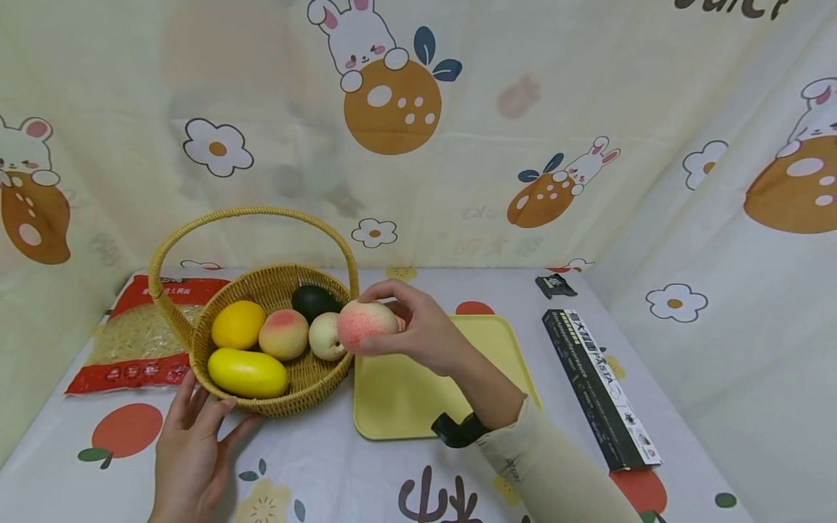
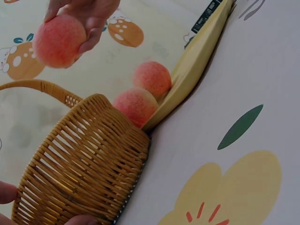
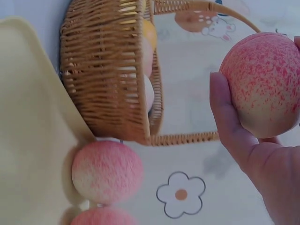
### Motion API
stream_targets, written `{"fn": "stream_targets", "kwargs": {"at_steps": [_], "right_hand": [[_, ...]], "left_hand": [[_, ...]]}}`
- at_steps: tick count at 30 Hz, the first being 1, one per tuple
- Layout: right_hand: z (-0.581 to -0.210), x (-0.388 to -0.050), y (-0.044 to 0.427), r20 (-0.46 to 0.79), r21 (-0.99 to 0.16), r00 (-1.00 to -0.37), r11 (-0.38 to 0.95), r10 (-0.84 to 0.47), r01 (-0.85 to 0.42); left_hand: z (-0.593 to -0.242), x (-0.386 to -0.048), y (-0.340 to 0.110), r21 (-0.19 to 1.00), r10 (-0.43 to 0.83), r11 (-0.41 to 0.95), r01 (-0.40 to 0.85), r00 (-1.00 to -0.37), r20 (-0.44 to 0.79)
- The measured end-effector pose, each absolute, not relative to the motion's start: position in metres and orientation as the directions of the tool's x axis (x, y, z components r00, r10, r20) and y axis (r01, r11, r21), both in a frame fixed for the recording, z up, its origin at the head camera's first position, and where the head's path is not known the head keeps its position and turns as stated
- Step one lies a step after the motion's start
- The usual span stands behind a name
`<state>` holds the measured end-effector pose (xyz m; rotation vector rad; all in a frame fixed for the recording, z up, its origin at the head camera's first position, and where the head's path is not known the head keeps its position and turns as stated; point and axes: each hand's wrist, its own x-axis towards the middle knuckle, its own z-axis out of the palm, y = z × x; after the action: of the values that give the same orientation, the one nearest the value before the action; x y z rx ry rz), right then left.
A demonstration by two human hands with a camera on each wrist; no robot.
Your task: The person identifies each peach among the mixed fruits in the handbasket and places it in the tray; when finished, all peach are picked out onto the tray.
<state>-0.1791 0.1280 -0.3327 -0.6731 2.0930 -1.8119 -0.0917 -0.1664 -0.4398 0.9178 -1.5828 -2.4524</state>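
My right hand (image 1: 425,330) holds a pink peach (image 1: 365,327) over the right rim of the wicker basket (image 1: 307,396), thumb and fingers around it. The left hand (image 1: 192,450) touches the basket's lower left side with spread fingers. Inside the basket are a round yellow fruit (image 1: 238,325), a long yellow one (image 1: 248,373), a peach (image 1: 284,335), a dark green fruit (image 1: 312,301) and a pale one (image 1: 325,337). Two more pink peaches (image 3: 108,172) (image 2: 153,78) lie at the yellow tray's (image 1: 418,414) edge beside the basket, mostly hidden behind my right hand in the head view.
A red-and-clear bag (image 1: 144,330) lies left of the basket, partly behind it. On the right are a long black-and-white box (image 1: 598,388) and a small black packet (image 1: 556,285). A printed curtain (image 1: 458,181) hangs behind the table.
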Motion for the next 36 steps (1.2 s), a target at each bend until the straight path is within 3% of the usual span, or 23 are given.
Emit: {"fn": "stream_targets", "kwargs": {"at_steps": [23, 36], "right_hand": [[-0.344, -0.174, 0.224, 0.135, -0.964, -0.936, 0.176, -0.324, -0.2], [-0.372, -0.177, 0.277, 0.079, -0.932, -0.977, 0.333, -0.196, -0.142]], "left_hand": [[-0.439, -0.091, -0.167, 0.855, -0.369, -0.458, -0.244, -0.823, -0.432], [-0.44, -0.091, -0.167, 0.859, -0.371, -0.452, -0.241, -0.825, -0.427]]}}
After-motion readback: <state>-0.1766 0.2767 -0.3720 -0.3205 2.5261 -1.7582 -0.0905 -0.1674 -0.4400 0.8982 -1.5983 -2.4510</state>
